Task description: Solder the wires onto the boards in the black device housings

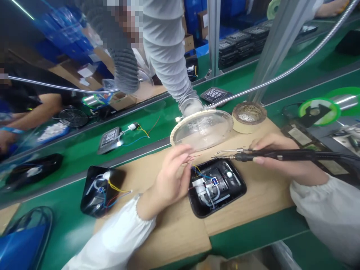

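Observation:
My right hand (272, 152) grips a black soldering iron (277, 155), its thin metal tip and a wire-feed tube pointing left. Just left of that tip, my left hand (174, 174) pinches thin red wires (194, 156) between thumb and fingers. Below both hands lies an opened black housing (242, 183) on the tan board, with white tubing, a small blue circuit board (215, 181) and coloured wires inside. The left fingers cover part of the housing's upper left edge.
A clear fume hood (204, 129) on a white hose hangs just beyond my hands. A tip-cleaner pot (249, 116) stands behind the iron. Another black housing (94, 195) lies left. A display module (109, 139) sits on the green conveyor; a co-worker's arm (36, 110) is far left.

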The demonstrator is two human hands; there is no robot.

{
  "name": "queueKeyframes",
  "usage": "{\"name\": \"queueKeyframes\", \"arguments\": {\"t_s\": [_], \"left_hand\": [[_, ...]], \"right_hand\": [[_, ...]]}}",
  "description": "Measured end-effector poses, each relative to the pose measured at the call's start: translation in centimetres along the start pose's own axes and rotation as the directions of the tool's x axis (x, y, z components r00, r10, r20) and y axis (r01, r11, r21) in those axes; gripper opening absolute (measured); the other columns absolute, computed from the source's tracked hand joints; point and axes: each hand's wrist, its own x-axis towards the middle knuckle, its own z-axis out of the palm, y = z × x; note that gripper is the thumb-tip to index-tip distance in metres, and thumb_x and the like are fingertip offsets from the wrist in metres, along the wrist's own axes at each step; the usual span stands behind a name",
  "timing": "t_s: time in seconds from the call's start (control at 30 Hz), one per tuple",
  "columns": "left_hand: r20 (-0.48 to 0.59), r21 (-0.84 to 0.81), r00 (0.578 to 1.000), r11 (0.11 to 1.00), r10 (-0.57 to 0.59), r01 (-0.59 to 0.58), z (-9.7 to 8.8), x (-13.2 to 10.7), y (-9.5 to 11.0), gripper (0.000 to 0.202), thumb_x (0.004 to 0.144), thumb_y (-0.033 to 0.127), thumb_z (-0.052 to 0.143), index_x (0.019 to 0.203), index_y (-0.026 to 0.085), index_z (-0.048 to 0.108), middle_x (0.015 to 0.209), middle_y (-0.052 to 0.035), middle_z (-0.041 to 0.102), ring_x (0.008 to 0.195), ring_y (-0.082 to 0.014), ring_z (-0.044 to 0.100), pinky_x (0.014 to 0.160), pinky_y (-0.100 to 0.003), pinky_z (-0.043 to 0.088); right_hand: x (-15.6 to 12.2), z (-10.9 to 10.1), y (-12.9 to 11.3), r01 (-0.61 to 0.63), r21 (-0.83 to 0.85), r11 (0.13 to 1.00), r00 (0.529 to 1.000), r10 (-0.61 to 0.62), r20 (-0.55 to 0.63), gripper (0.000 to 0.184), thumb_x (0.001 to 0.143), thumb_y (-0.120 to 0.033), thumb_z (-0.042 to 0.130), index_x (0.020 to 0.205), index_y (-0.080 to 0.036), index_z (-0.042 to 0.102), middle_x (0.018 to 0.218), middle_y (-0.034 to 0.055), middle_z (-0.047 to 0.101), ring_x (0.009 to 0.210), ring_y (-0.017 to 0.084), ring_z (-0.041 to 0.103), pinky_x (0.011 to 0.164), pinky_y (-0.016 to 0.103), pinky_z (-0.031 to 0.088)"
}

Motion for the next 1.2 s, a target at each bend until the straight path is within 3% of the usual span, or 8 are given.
{"name": "queueKeyframes", "arguments": {"t_s": [0.07, 0.13, 0.3, 0.43, 0.63, 0.8, 1.03, 1.2], "left_hand": [[0.148, 0.129, 0.988, 0.991, -0.051, 0.032, -0.4, -0.5, -0.3, 0.049, 0.096, 0.004, 0.056, 0.14, 0.022, 0.046, 0.123, -0.0104, 0.067, 0.112, -0.0219, 0.071, 0.093, -0.039, 0.065], [0.198, 0.178, 0.98, 0.984, -0.036, 0.001, -0.7, -0.7, -0.5, 0.03, 0.098, 0.008, 0.057, 0.126, 0.018, 0.057, 0.109, -0.0091, 0.074, 0.101, -0.0198, 0.073, 0.09, -0.038, 0.064], [0.222, 0.074, 0.974, 0.995, 0.053, -0.07, -1.2, 0.2, -0.5, 0.02, 0.102, 0.014, 0.052, 0.117, 0.017, 0.065, 0.092, -0.0067, 0.074, 0.082, -0.0165, 0.068, 0.074, -0.033, 0.059], [0.344, 0.129, 0.939, 0.99, 0.011, -0.059, -1.2, 1.3, 0.0, 0.024, 0.106, 0.021, 0.045, 0.11, 0.014, 0.067, 0.083, -0.006, 0.065, 0.076, -0.0169, 0.059, 0.07, -0.032, 0.053], [0.567, 0.129, 0.817, 0.991, -0.106, 0.039, -0.8, 2.2, -0.1, 0.027, 0.109, 0.024, 0.037, 0.111, 0.015, 0.063, 0.094, -0.0068, 0.068, 0.085, -0.0176, 0.063, 0.076, -0.032, 0.054], [0.653, 0.21, 0.728, 0.974, -0.208, 0.091, -0.4, 3.0, -0.4, 0.027, 0.109, 0.028, 0.038, 0.102, 0.016, 0.061, 0.093, -0.0063, 0.068, 0.083, -0.0185, 0.065, 0.075, -0.034, 0.055], [0.683, 0.162, 0.717, 0.986, -0.14, 0.039, 0.3, 3.9, -0.5, 0.025, 0.107, 0.022, 0.042, 0.098, 0.013, 0.063, 0.087, -0.0062, 0.065, 0.078, -0.0179, 0.062, 0.073, -0.034, 0.055], [0.746, 0.169, 0.65, 0.985, -0.143, 0.022, 1.3, 4.4, -0.6, 0.021, 0.106, 0.018, 0.044, 0.098, 0.013, 0.063, 0.088, -0.0065, 0.065, 0.077, -0.0179, 0.063, 0.072, -0.033, 0.055]], "right_hand": [[0.0, 0.1, -0.2, -0.032, -0.009, 0.999, 0.999, 0.032, -0.005, 0.018, 0.087, -0.032, 0.078, 0.098, -0.024, 0.065, 0.098, 0.0043, 0.07, 0.088, 0.02, 0.069, 0.073, 0.03, 0.055], [0.1, 0.1, -0.5, -0.063, -0.018, 0.998, 0.998, 0.062, -0.014, 0.02, 0.087, -0.035, 0.078, 0.096, -0.022, 0.066, 0.097, 0.0054, 0.07, 0.087, 0.021, 0.069, 0.073, 0.031, 0.055], [0.2, 0.1, -1.1, -0.095, -0.039, 0.995, 0.995, 0.094, -0.024, 0.024, 0.087, -0.042, 0.077, 0.094, -0.021, 0.066, 0.094, 0.0056, 0.07, 0.086, 0.021, 0.068, 0.073, 0.033, 0.055], [0.3, 0.0, -1.1, -0.084, -0.041, 0.996, 0.996, 0.083, -0.03, 0.023, 0.086, -0.043, 0.077, 0.093, -0.023, 0.066, 0.094, 0.0046, 0.07, 0.086, 0.022, 0.069, 0.071, 0.032, 0.056], [0.4, -0.3, -1.2, -0.059, -0.041, 0.997, 0.998, 0.058, -0.018, 0.022, 0.087, -0.041, 0.076, 0.093, -0.023, 0.066, 0.092, 0.004, 0.07, 0.085, 0.021, 0.069, 0.069, 0.031, 0.056], [0.2, -1.2, -1.2, -0.045, -0.047, 0.998, 0.998, 0.047, 0.05, 0.02, 0.088, -0.037, 0.077, 0.096, -0.021, 0.067, 0.095, 0.0057, 0.071, 0.086, 0.021, 0.069, 0.072, 0.031, 0.056], [0.0, -2.1, -0.6, -0.036, -0.011, 0.999, 0.98, 0.037, 0.194, 0.017, 0.088, -0.028, 0.077, 0.099, -0.021, 0.065, 0.095, 0.0039, 0.07, 0.086, 0.018, 0.069, 0.073, 0.027, 0.056], [0.0, -2.2, -0.1, -0.033, 0.036, 0.999, 0.957, 0.021, 0.29, 0.017, 0.088, -0.023, 0.075, 0.101, -0.022, 0.064, 0.092, 0.0023, 0.07, 0.082, 0.017, 0.069, 0.068, 0.025, 0.055]]}}
